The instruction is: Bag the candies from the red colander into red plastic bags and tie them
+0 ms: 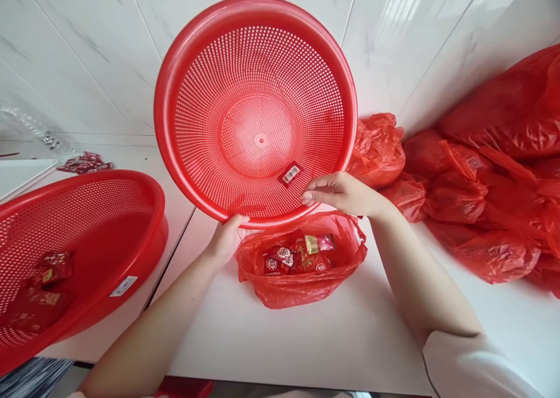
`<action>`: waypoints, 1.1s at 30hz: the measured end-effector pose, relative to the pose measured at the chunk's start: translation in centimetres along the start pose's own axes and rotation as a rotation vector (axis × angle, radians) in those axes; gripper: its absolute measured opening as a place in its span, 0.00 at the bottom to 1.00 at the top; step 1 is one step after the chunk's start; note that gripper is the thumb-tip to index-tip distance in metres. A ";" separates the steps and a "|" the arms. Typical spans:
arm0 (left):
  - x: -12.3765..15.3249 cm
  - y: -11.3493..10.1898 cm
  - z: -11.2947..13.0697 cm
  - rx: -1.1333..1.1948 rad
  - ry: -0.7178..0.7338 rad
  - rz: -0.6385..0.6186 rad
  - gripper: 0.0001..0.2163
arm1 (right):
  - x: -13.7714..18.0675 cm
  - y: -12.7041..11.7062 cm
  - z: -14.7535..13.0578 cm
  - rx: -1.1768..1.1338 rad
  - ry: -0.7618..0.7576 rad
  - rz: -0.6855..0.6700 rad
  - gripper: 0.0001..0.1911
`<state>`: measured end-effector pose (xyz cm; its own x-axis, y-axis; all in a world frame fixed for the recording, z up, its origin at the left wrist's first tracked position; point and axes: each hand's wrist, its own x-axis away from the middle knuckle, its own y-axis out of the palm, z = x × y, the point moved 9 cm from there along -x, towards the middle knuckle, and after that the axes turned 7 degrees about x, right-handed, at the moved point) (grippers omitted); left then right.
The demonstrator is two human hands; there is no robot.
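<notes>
A round red plastic colander basket (258, 135) is tipped up with its inside facing me. My left hand (227, 237) grips its lower rim, thumb over the edge and the other fingers hidden behind. One small dark red wrapped snack (290, 174) lies on the inner wall near the lower right. Just beside it, my right hand (335, 192) reaches over the rim with curved, slightly parted fingers and nothing visible in them. Below the rim, an open red plastic bag (301, 287) stands on the white table, holding several wrapped snacks (300, 255).
Another red basket (144, 234) on the left holds several red packets (55, 268). Behind it lie more small packets (85, 163) and a white tray (26, 173). Filled red bags (464, 182) are piled at the right, against the marbled wall (109, 53).
</notes>
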<state>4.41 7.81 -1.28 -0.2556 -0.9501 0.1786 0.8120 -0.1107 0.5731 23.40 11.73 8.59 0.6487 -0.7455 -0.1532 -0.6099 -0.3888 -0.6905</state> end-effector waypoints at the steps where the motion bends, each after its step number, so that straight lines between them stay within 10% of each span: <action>1: 0.1 0.2 -0.3 0.003 -0.010 -0.009 0.16 | -0.1 -0.6 -0.1 0.076 -0.030 0.098 0.17; 5: 0.4 1.1 -1.6 0.015 -0.051 -0.063 0.13 | -0.9 -0.2 0.6 0.396 -0.073 0.277 0.22; 8: 0.3 1.0 -1.7 0.024 -0.036 -0.057 0.12 | -1.5 1.9 2.1 0.546 -0.026 0.143 0.25; 13: -0.2 0.0 -0.6 0.028 0.015 0.011 0.14 | -1.1 4.9 1.3 0.357 -0.122 -0.175 0.24; 21: -0.5 -0.6 -0.5 0.047 -0.031 0.030 0.15 | -0.6 2.5 -1.3 0.191 -0.151 -0.047 0.14; 27: -0.5 -0.8 0.8 0.007 0.052 0.072 0.12 | 1.2 4.0 -2.1 0.082 -0.120 -0.364 0.10; 33: -0.2 -0.8 2.7 0.071 0.191 0.111 0.08 | 0.5 1.1 -0.4 0.418 0.027 0.045 0.26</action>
<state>2.43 8.90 0.42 -0.0576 -0.9940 0.0928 0.7888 0.0116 0.6145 22.86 10.68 8.02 0.6102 -0.7726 -0.1753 -0.3970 -0.1067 -0.9116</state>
